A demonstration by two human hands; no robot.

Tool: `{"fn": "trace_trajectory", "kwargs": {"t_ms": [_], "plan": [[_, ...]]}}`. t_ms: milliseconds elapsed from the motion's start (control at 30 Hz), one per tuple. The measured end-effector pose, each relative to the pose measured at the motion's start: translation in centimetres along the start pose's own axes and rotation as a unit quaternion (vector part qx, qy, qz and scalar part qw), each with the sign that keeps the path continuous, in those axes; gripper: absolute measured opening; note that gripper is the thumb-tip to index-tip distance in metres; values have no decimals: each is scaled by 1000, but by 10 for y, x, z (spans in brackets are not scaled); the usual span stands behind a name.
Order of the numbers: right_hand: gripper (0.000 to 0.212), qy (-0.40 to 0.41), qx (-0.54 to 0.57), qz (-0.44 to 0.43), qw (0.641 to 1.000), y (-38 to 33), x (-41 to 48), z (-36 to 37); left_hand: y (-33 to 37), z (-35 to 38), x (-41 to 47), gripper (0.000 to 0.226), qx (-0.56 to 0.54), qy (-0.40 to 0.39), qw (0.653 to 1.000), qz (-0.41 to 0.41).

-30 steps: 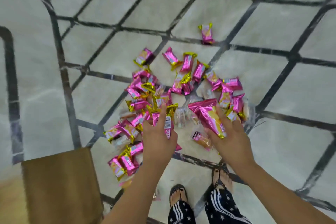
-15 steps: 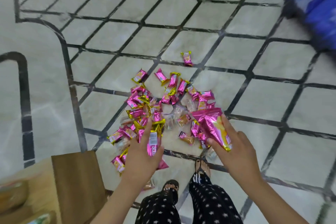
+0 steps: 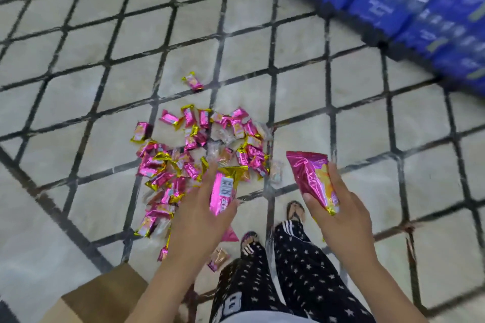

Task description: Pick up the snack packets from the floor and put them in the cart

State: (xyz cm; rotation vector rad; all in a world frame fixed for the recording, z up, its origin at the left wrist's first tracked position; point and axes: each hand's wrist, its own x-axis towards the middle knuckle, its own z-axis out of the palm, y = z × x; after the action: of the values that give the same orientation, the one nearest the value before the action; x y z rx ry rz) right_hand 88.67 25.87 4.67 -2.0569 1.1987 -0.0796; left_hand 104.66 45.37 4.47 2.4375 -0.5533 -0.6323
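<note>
Both bare forearms are stretching forward and down, well apart. The left hand (image 3: 202, 220), its back facing up, is pinching a pink snack packet (image 3: 221, 191) between its thumb and curled fingers. The right hand (image 3: 341, 217) is gripping a larger pink packet (image 3: 312, 178), with the thumb on its left edge and a finger lying along its right edge.

snack packets (image 3: 199, 155): glossy pink-gold foil | floor (image 3: 78, 102): smooth pale tile, dark lines | box (image 3: 105, 296): matt brown cardboard | trousers (image 3: 301, 270): cloth
</note>
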Motion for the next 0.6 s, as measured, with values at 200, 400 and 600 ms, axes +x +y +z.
{"fn": "trace_trajectory", "kwargs": {"t_ms": [200, 400, 600], "plan": [[64, 48, 42, 30, 998, 49, -28, -54, 57, 0, -12, 77, 53, -60, 994, 80], [68, 125, 79, 97, 984, 123, -80, -113, 138, 55, -51, 78, 97, -99, 976, 168], [67, 207, 98, 179, 957, 245, -168, -196, 249, 163, -124, 78, 125, -170, 943, 259]]}}
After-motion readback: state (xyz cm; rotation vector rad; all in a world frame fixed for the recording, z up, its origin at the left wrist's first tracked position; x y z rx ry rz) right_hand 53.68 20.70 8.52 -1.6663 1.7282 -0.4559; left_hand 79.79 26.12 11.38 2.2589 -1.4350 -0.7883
